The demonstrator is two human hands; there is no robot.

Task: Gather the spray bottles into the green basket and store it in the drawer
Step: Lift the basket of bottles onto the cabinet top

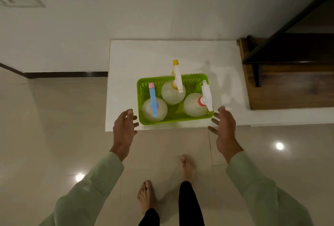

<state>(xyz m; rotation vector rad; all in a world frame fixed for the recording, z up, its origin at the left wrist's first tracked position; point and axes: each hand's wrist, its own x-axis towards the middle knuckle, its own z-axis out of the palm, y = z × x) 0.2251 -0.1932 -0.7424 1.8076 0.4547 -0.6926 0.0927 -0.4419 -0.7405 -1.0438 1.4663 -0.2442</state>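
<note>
The green basket (174,121) sits on the white surface (144,57) near its front edge, and three spray bottles stand upright inside it: the blue-and-pink one (154,107) at the basket's front left, the yellow-capped one (173,92) at the back middle with its nozzle reaching past the basket's far rim, and the red-collared one (196,104) at the front right. The left hand (124,128) hovers just beside the basket's left wall and the right hand (224,128) just beside its right wall, both with fingers spread and holding nothing, neither clearly touching the basket. Beyond the basket's right side a dark wooden unit (289,84) adjoins the surface, and below its front edge bare feet (147,196) stand on the tiled floor (54,117).
</note>
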